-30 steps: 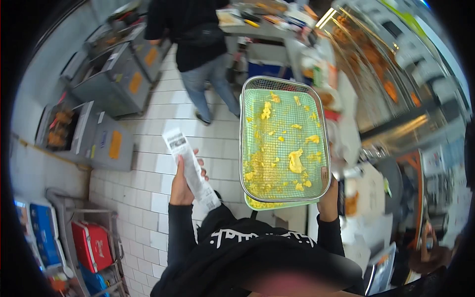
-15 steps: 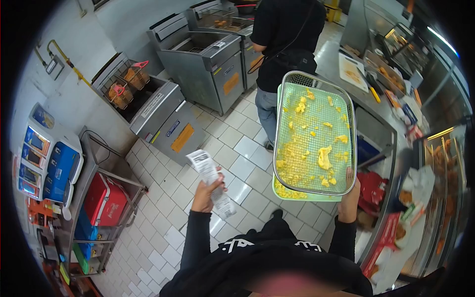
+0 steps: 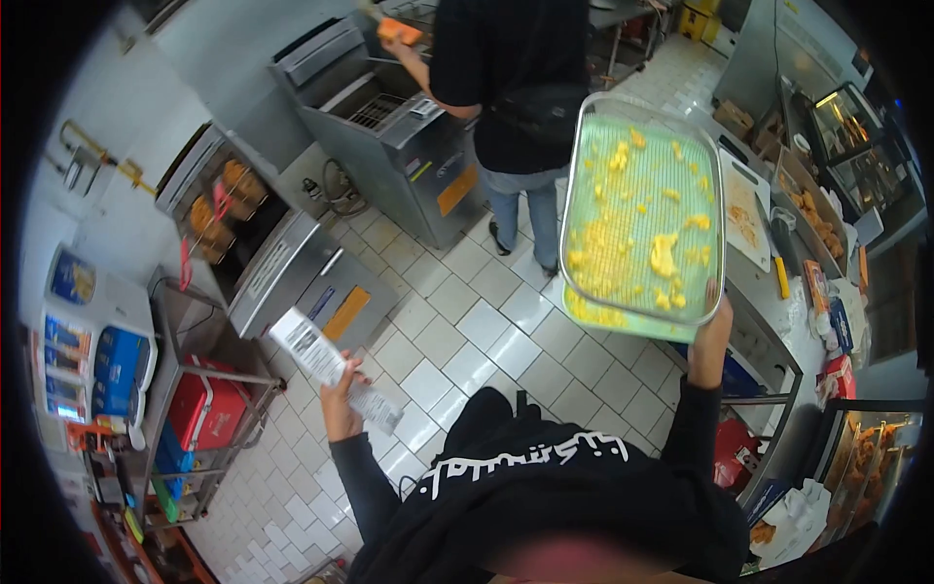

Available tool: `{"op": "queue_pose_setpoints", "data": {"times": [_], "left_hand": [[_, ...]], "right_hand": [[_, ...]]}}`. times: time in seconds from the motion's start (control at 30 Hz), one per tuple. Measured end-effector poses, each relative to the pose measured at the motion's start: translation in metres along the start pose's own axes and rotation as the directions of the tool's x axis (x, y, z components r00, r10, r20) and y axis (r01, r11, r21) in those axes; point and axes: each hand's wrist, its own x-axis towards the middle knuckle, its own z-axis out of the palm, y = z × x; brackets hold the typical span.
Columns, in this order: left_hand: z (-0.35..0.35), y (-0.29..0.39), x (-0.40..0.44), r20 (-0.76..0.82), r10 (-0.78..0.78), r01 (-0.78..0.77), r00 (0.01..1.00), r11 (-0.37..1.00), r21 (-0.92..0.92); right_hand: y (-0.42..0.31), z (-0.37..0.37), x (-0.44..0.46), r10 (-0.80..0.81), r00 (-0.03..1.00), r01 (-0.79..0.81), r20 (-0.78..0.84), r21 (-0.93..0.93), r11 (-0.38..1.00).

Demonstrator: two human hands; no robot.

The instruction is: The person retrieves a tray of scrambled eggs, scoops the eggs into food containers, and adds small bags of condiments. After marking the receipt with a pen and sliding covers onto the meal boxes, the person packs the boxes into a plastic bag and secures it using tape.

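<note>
Pinched in my left hand [image 3: 341, 397] is a long printed paper receipt [image 3: 309, 347], its lower end hanging past my fingers. My right hand [image 3: 713, 326] grips the near right corner of a wire mesh basket [image 3: 637, 219] with a metal rim. Yellow crumbs and flakes [image 3: 664, 255] are scattered over the mesh. Beneath the basket lies a light green tray [image 3: 623, 321], whose near edge sticks out with more yellow crumbs on it.
A person in black [image 3: 516, 88] stands ahead by a fryer [image 3: 409, 146], an orange object in one hand. Another fryer [image 3: 302, 273] holds baskets of fried food. Left is a cart with a red cooler [image 3: 207, 404]; right, a counter with a cutting board [image 3: 744, 214].
The view has swung leftward over the second. The basket and tray have moved up and right, the receipt hand down and left. The other person's arm now reaches over the fryer.
</note>
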Motion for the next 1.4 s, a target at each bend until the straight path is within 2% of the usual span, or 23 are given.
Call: {"op": "queue_pose_setpoints", "data": {"times": [0.07, 0.17, 0.23, 0.3, 0.33, 0.4, 0.47, 0.53, 0.6, 0.73, 0.87, 1.03, 1.1, 1.17, 1.27, 1.3, 1.33, 1.37, 1.4], "left_hand": [[0.011, -0.008, 0.025, -0.037, -0.018, 0.016, 0.999, 0.999, -0.05], [0.054, -0.016, 0.072, 0.02, -0.051, 0.051, 0.998, 0.999, -0.012], [0.112, -0.015, 0.123, 0.166, -0.064, 0.052, 0.984, 0.996, 0.074], [0.192, -0.01, 0.187, 0.339, -0.116, 0.064, 0.934, 0.985, 0.163], [0.236, -0.008, 0.214, 0.425, -0.16, 0.075, 0.891, 0.975, 0.21], [0.323, -0.002, 0.239, 0.65, -0.195, -0.013, 0.734, 0.953, 0.301], [0.42, -0.001, 0.278, 0.841, -0.13, -0.211, 0.525, 0.938, 0.277], [0.496, -0.011, 0.315, 0.927, -0.139, -0.25, 0.348, 0.939, 0.235], [0.558, -0.032, 0.349, 0.942, -0.195, -0.211, 0.272, 0.943, 0.256], [0.575, -0.09, 0.383, 0.912, -0.191, -0.141, 0.364, 0.956, 0.256], [0.561, -0.152, 0.397, 0.842, -0.283, -0.097, 0.46, 0.926, 0.364], [0.567, -0.255, 0.423, 0.796, -0.24, -0.257, 0.555, 0.861, 0.439], [0.575, -0.278, 0.421, 0.759, -0.286, -0.212, 0.585, 0.849, 0.484], [0.598, -0.316, 0.426, 0.744, -0.32, -0.18, 0.587, 0.844, 0.505], [0.629, -0.364, 0.439, 0.691, -0.485, -0.219, 0.536, 0.711, 0.668], [0.635, -0.376, 0.445, 0.658, -0.497, -0.274, 0.566, 0.64, 0.718], [0.631, -0.424, 0.468, 0.685, -0.458, -0.383, 0.567, 0.589, 0.711], [0.627, -0.493, 0.506, 0.719, -0.398, -0.598, 0.57, 0.399, 0.695], [0.612, -0.516, 0.526, 0.782, -0.316, -0.725, 0.537, 0.3, 0.62]], "right_hand": [[0.002, 0.013, 0.055, -0.034, 0.999, 0.035, -0.025, 0.03, 0.999], [-0.003, 0.027, 0.117, -0.051, 0.995, 0.057, -0.089, 0.062, 0.996], [0.008, 0.031, 0.155, -0.018, 0.99, 0.038, -0.141, 0.137, 0.99], [0.012, 0.036, 0.186, 0.007, 0.971, 0.023, -0.241, 0.121, 0.992], [0.012, 0.038, 0.2, 0.012, 0.958, 0.02, -0.287, 0.111, 0.994], [0.015, 0.036, 0.217, -0.011, 0.926, 0.05, -0.377, 0.092, 0.995], [0.023, 0.039, 0.236, -0.004, 0.896, 0.043, -0.445, 0.078, 0.996], [0.031, 0.043, 0.247, 0.019, 0.876, 0.029, -0.482, 0.093, 0.995], [0.036, 0.051, 0.259, 0.04, 0.836, -0.007, -0.548, 0.062, 0.998], [0.054, 0.049, 0.247, 0.0, 0.791, -0.014, -0.612, -0.018, 1.0], [0.067, 0.057, 0.251, 0.0, 0.773, 0.0, -0.634, -0.001, 1.0], [0.082, 0.058, 0.254, -0.067, 0.745, 0.044, -0.664, -0.051, 0.998], [0.08, 0.062, 0.256, -0.051, 0.737, 0.037, -0.675, -0.035, 0.999], [0.08, 0.065, 0.258, -0.031, 0.724, 0.019, -0.689, -0.025, 1.0], [0.079, 0.071, 0.257, -0.01, 0.682, 0.002, -0.732, -0.011, 1.0], [0.07, 0.085, 0.262, -0.047, 0.65, -0.008, -0.758, -0.068, 0.998], [0.065, 0.088, 0.261, -0.035, 0.642, -0.017, -0.766, -0.06, 0.998], [0.062, 0.092, 0.265, -0.023, 0.635, -0.025, -0.772, -0.051, 0.998], [0.059, 0.093, 0.266, -0.01, 0.629, -0.032, -0.777, -0.039, 0.999]]}}
